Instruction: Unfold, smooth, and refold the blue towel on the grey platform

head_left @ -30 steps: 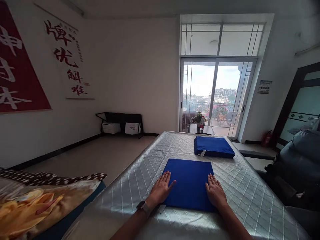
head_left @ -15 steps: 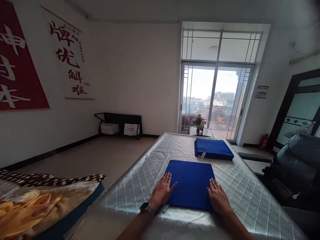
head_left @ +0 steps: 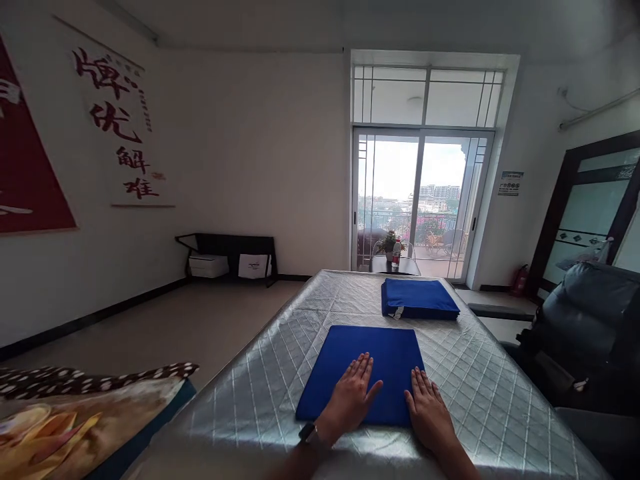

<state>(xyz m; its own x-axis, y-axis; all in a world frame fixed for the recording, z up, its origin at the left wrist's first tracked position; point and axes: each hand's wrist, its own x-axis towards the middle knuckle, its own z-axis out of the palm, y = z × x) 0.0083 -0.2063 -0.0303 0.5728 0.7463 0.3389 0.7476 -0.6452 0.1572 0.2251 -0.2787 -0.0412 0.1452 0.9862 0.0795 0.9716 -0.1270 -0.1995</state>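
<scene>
A flat, square blue fabric panel (head_left: 320, 387) lies on the silver quilted table cover (head_left: 260, 380) in front of me. My left hand (head_left: 351, 393) is over its lower middle, palm down with the fingers stretched out, hiding part of the surface. Whether that palm presses on the fabric, I cannot tell. At the panel's right edge my right hand (head_left: 431, 407) rests flat, its fingers straight and pointing away from me. Neither hand grips anything. Farther back on the cover sits a stack of similar blue panels (head_left: 420, 298), with a small white tag at its front left corner.
A patterned blanket (head_left: 90, 420) is at the lower left. To the right stands a dark padded chair (head_left: 585, 320). Beyond the table's far edge are a small table (head_left: 395, 267) with a plant and a bottle, and a sliding glass door (head_left: 420, 200). A black bench (head_left: 230, 250) stands along the wall.
My left hand has moved right, from the panel's left edge to over its lower middle. My right hand stays at the right edge. The view has turned slightly right.
</scene>
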